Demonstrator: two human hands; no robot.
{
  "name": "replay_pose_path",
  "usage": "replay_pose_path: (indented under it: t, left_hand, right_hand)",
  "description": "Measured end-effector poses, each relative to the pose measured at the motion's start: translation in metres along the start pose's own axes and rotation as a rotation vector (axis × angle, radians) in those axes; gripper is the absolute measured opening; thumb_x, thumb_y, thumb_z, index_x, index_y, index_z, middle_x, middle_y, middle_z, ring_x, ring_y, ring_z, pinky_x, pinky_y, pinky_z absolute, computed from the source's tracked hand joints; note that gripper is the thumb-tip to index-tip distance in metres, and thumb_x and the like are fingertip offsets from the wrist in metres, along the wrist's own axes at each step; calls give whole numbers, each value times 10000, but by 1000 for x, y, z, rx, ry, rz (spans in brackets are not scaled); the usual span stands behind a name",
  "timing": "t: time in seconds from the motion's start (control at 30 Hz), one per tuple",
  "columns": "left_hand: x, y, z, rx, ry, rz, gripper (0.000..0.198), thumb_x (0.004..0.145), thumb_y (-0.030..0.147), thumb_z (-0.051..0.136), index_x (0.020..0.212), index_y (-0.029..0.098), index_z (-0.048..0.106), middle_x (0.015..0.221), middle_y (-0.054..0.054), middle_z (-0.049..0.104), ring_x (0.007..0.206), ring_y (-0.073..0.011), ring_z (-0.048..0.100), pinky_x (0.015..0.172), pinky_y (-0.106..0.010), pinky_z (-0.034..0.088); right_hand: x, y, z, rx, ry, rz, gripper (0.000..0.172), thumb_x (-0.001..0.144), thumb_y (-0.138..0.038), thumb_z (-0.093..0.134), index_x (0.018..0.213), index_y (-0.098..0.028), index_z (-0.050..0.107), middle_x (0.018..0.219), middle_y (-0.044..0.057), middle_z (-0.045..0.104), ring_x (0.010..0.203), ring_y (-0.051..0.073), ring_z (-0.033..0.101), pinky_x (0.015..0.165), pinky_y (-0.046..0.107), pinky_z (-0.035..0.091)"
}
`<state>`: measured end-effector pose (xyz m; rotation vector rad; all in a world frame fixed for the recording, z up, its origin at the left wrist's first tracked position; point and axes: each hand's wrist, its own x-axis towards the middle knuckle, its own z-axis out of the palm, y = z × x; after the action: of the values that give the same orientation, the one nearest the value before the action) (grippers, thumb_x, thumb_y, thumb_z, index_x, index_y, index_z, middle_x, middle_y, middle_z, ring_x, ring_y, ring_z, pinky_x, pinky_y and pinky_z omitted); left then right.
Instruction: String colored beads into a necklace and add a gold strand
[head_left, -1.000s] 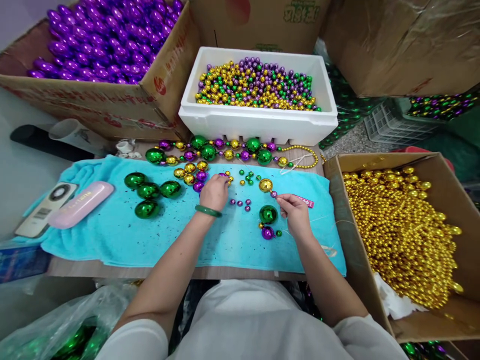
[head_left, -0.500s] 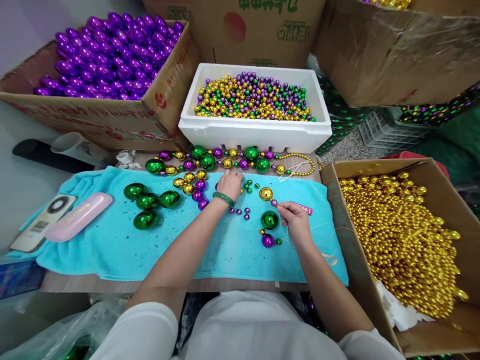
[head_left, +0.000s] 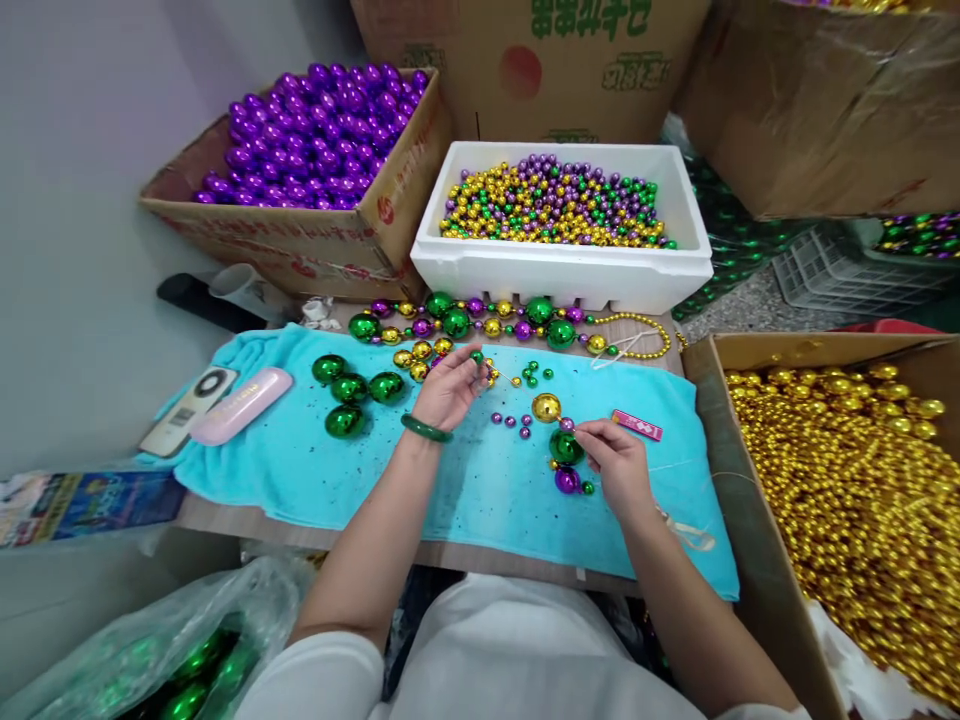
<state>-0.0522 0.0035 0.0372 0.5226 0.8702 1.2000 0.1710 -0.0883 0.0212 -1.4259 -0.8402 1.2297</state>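
Observation:
My left hand [head_left: 450, 387], with a green bangle on the wrist, is lifted palm-up over the turquoise towel [head_left: 292, 470] and pinches a small green bead [head_left: 478, 356] at its fingertips. My right hand [head_left: 619, 462] pinches the end of a bead string beside a small purple bead [head_left: 568, 424]. That string carries a gold ball [head_left: 546, 407], a green ball [head_left: 565, 446] and a purple ball [head_left: 567, 480]. Loose small purple and green beads lie between my hands. Several large green balls [head_left: 349, 388] sit left of my left hand.
A white foam box [head_left: 562, 270] of mixed small beads stands behind the towel, with a finished bead strand [head_left: 487, 318] in front of it. A cardboard box of purple beads [head_left: 315, 135] is at back left, a box of gold beads [head_left: 862, 470] at right. A pink case [head_left: 240, 405] and a remote lie at left.
My left hand drew back from the loose beads near the strand and turned palm-up holding a small green bead. The camera view shifted left and down; my right hand kept its hold.

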Motion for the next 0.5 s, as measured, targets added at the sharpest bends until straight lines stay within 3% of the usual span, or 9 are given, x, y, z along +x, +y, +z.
replay_pose_path:
  t: [0.37,0.5]
  left_hand:
    - [-9,-2,-2,111,-8,113,316,584,148,759,868,202,631,786,23,623,700,-89,596,625,-227,479]
    - [-11,-1,-5,256,17,266,314,579,170,763,864,197,635,786,23,609,677,-80,557,626,-223,470]
  right_hand:
    - [-8,-2,2,-73,6,-37,133,635,-323,710,652,-193,688,474,-31,465,451,93,364,403,229,251]
    - [-8,-1,1,-114,28,-103,129,628,-315,709,631,-187,693,562,-1,554,510,109,433,454,241,318]
